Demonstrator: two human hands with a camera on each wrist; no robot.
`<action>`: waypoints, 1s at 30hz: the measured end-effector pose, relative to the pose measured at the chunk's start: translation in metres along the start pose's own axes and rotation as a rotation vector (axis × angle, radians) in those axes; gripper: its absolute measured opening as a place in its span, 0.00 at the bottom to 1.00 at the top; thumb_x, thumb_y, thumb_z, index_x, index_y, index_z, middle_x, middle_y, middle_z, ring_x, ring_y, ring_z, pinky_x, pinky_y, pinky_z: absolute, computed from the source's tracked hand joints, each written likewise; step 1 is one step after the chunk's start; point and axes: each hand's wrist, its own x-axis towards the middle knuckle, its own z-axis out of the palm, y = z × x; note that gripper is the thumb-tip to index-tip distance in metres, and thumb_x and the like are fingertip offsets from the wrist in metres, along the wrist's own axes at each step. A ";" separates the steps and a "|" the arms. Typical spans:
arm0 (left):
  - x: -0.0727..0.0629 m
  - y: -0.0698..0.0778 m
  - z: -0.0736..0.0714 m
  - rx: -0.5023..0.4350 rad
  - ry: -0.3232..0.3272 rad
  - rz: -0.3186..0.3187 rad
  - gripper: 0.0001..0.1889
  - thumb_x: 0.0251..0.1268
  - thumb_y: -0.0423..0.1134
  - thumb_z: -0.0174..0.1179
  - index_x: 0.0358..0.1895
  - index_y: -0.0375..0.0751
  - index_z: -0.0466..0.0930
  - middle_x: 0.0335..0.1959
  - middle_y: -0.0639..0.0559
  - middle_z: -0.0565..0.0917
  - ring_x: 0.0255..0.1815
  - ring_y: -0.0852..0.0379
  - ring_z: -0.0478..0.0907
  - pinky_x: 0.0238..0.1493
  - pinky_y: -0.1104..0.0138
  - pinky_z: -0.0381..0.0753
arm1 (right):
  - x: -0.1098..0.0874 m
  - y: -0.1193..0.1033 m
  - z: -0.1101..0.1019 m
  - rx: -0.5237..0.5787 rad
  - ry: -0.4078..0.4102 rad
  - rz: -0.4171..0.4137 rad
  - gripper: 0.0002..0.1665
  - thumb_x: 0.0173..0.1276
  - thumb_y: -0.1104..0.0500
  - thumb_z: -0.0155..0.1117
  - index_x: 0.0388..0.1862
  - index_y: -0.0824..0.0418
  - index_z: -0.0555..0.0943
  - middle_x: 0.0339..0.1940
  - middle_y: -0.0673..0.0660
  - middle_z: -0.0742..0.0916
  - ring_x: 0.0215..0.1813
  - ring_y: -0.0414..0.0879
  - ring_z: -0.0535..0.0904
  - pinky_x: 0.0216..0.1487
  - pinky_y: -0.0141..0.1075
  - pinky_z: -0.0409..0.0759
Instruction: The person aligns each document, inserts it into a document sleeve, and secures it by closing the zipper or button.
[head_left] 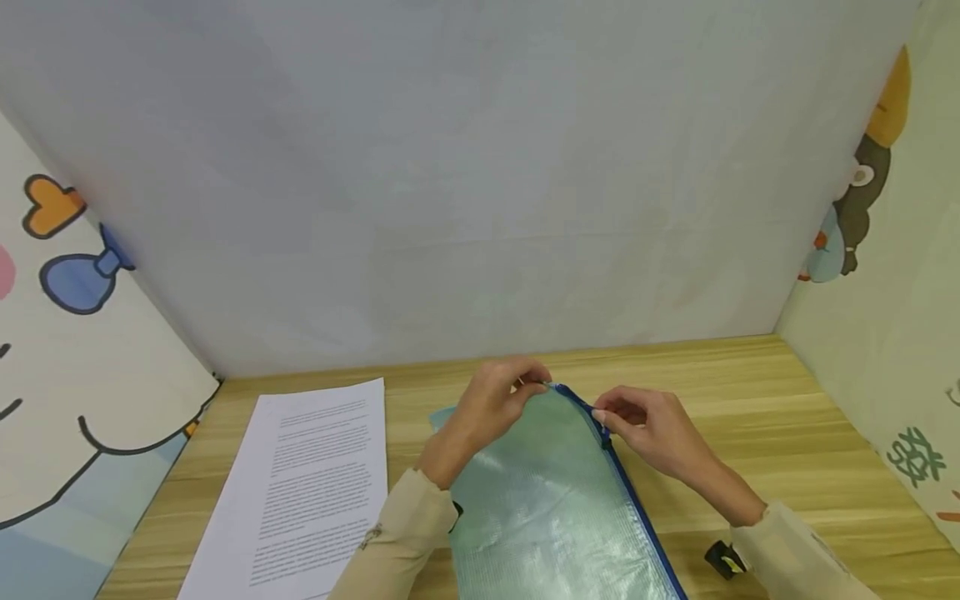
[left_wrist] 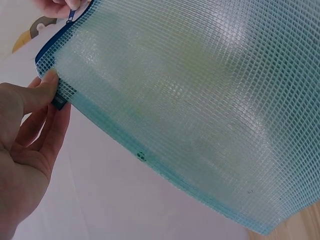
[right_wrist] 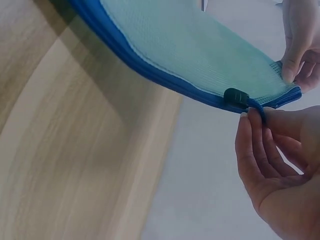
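Note:
A translucent green mesh zipper pouch with a blue zipper edge is tilted up off the table in the head view. My left hand pinches its far corner between thumb and fingers, beside a small dark tab in the left wrist view. My right hand is at the blue zipper, a short way from that corner. In the right wrist view, its thumb and fingertips pinch a blue cord attached to the black zipper slider. Whether anything lies inside the pouch I cannot tell.
Left of the pouch, a white sheet of printed paper lies on the wood-grain table. A small black object shows beside the right sleeve. A plain pale wall stands behind, with cartoon-printed panels at both sides.

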 end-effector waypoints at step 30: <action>-0.005 -0.007 -0.018 -0.013 0.074 0.003 0.07 0.65 0.24 0.67 0.43 0.34 0.85 0.38 0.46 0.87 0.38 0.54 0.84 0.41 0.68 0.84 | -0.032 0.013 -0.003 -0.010 -0.056 0.063 0.03 0.71 0.64 0.69 0.40 0.60 0.88 0.33 0.48 0.89 0.32 0.40 0.85 0.32 0.32 0.84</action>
